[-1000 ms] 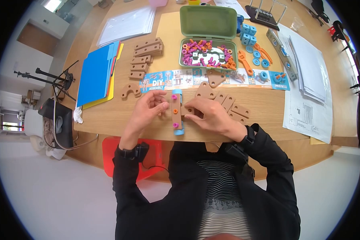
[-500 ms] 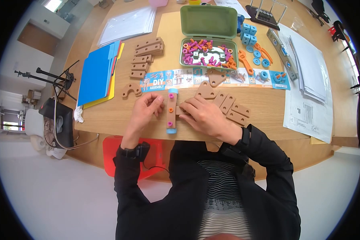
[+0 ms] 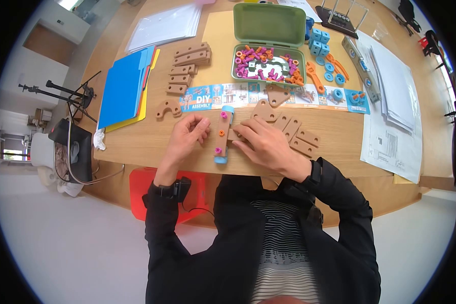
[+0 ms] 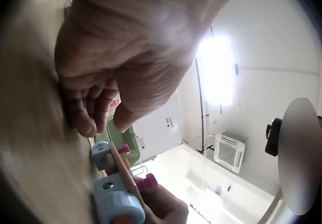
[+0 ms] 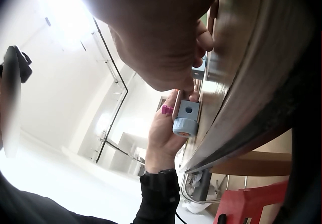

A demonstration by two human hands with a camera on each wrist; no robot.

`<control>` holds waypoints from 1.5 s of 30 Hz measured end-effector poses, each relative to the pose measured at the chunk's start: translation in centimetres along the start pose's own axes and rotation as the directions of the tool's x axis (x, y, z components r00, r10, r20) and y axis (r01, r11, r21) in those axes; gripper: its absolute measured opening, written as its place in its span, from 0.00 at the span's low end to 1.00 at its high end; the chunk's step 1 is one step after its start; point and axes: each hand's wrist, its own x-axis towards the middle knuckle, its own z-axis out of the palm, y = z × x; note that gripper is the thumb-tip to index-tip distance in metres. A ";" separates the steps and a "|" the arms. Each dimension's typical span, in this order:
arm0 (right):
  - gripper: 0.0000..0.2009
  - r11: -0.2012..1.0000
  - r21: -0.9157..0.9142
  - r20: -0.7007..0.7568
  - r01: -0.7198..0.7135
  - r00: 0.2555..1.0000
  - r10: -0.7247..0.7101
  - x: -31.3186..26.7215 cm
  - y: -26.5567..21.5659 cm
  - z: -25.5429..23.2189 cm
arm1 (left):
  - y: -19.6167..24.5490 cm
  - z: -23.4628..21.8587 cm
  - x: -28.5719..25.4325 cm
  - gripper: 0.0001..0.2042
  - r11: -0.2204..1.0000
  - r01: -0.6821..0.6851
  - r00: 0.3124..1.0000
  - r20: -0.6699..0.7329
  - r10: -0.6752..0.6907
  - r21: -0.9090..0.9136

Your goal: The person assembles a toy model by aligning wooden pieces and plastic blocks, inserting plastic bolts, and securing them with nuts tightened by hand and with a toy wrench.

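My right hand (image 3: 268,147) pinches a short brown strip (image 3: 233,135) that joins the middle of a toy-vehicle-like assembly. Its long brown plank (image 3: 222,133) runs away from me, with two pink bolts and an orange bolt (image 3: 221,133) between them. A blue wheel (image 3: 221,159) caps the near end and another blue wheel (image 3: 228,109) the far end. Just left of the plank, my left hand (image 3: 184,141) hovers with loosely bent fingers, holding nothing. The left wrist view shows blue blocks beneath the plank, by the near wheel (image 4: 118,206).
Brown triangular plates (image 3: 264,110) and drilled strips (image 3: 303,142) lie right of the assembly. Behind are a DIY assembly sheet (image 3: 202,99) and a green box (image 3: 269,30) of bolts. Several brown strips (image 3: 191,53) and a curved piece (image 3: 168,108) lie left, near blue folders (image 3: 124,91).
The assembly has shifted left, then turned slightly so its far end leans right, with the right hand still gripping it. The left hand's fingers have drawn in. The head view has shifted slightly.
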 end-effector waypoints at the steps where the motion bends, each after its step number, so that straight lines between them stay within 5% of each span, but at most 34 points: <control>1: 0.13 1.000 0.000 0.000 0.000 1.000 0.000 0.1 0.0 0.0 | -0.1 0.0 0.0 0.11 1.000 0.000 1.000 0.000 0.000 0.000; 10: 0.15 1.000 0.003 0.018 -0.012 1.000 0.011 1.0 -0.6 1.7 | -0.6 -1.0 0.1 0.13 0.994 -0.005 1.000 -0.001 0.005 -0.107; 24: 0.16 0.999 0.026 0.015 -0.046 0.999 0.046 1.5 -0.7 2.9 | 1.4 -1.8 -1.1 0.11 0.990 0.088 0.996 -0.040 -0.085 0.108; 42: 0.13 0.987 0.025 0.104 -0.160 0.982 0.157 0.6 -0.7 -0.1 | 2.3 -0.5 -1.1 0.13 0.990 0.082 0.997 -0.027 -0.079 0.114; 45: 0.13 0.987 0.026 0.093 -0.156 0.984 0.153 0.4 -0.5 -0.1 | 2.2 0.7 -1.1 0.16 0.994 -0.070 0.995 -0.064 0.075 0.078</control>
